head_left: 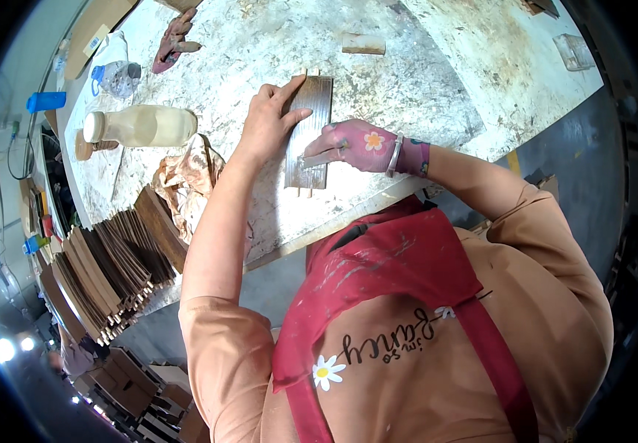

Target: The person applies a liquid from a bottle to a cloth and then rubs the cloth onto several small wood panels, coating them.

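A dark brown wooden board (319, 96) with grooved grain lies lengthwise before me on the work table, short pale pegs sticking out at both ends. My bare left hand (271, 122) holds its left side near the far end, index finger along the edge and thumb on the surface. My right hand (359, 146), in a pinkish-purple flowered glove, is closed on a flat grey scraper-like piece (322, 158). That piece rests against the lower half of the board; its exact kind is unclear. Bright glare covers part of the board's face.
A stained cloth (186, 181) lies left of my left forearm, beside a row of upright brown boards (105, 262). A jar of cloudy liquid (145, 125), a plastic bottle (118, 78) and a stained glove (175, 43) are farther off. A pale roll (363, 44) lies beyond the board.
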The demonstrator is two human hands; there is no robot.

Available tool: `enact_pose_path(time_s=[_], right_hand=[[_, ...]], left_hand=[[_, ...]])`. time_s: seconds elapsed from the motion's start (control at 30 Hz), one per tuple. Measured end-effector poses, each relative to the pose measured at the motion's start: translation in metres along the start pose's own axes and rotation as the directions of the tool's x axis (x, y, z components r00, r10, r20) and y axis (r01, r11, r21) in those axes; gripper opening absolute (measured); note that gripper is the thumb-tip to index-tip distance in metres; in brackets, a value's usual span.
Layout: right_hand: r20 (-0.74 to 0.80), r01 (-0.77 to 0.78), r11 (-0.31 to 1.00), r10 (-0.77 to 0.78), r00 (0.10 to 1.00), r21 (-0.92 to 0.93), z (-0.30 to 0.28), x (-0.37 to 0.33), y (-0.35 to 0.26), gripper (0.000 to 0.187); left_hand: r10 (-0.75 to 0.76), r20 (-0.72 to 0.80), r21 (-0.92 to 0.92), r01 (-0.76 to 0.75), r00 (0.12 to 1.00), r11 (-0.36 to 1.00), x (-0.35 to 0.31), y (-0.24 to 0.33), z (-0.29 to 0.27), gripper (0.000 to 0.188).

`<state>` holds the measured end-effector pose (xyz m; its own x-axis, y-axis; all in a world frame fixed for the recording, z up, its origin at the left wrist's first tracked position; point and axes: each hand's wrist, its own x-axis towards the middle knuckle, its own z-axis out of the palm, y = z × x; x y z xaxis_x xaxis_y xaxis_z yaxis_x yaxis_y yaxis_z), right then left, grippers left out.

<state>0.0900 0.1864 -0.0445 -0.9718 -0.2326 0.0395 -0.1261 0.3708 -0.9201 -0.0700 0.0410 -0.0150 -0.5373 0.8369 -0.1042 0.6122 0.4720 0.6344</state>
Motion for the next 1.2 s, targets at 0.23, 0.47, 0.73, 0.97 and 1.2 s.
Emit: enact_pose_path(time_s=[0.23,0.47,0.73,0.97,1.2], right_hand=[[0.070,0.026,0.991,-0.018,0.997,-0.128,-0.006,-0.002,-0.007,0.034],[0.203,-0.008,0.992,0.033,0.979,-0.124,-0.017,0.002,-0.019,0.033],[0.095,-0.063,0.997,0.058,0.994,0.048,0.000,-0.002,0.006,0.029],[0.018,0.056,0.975,-0.054,0.998,-0.215,-0.009,-0.008,-0.006,0.033],[0.062,0.088,0.795,-0.064,0.996,-0.600,0.005,-0.031,-0.035,0.040]], left_hand=[[-0.018,0.006,0.001,0.018,1.000,1.000,0.000,-0.001,0.001,0.062],[-0.031,0.011,0.009,0.031,0.999,0.999,-0.001,-0.003,-0.001,0.061],[-0.016,0.006,-0.004,0.016,1.000,1.000,0.000,0.001,-0.001,0.061],[-0.018,0.028,-0.001,0.018,0.999,1.000,0.000,0.001,-0.002,0.059],[-0.007,-0.001,0.023,0.007,1.000,1.000,-0.001,0.000,-0.001,0.061]])
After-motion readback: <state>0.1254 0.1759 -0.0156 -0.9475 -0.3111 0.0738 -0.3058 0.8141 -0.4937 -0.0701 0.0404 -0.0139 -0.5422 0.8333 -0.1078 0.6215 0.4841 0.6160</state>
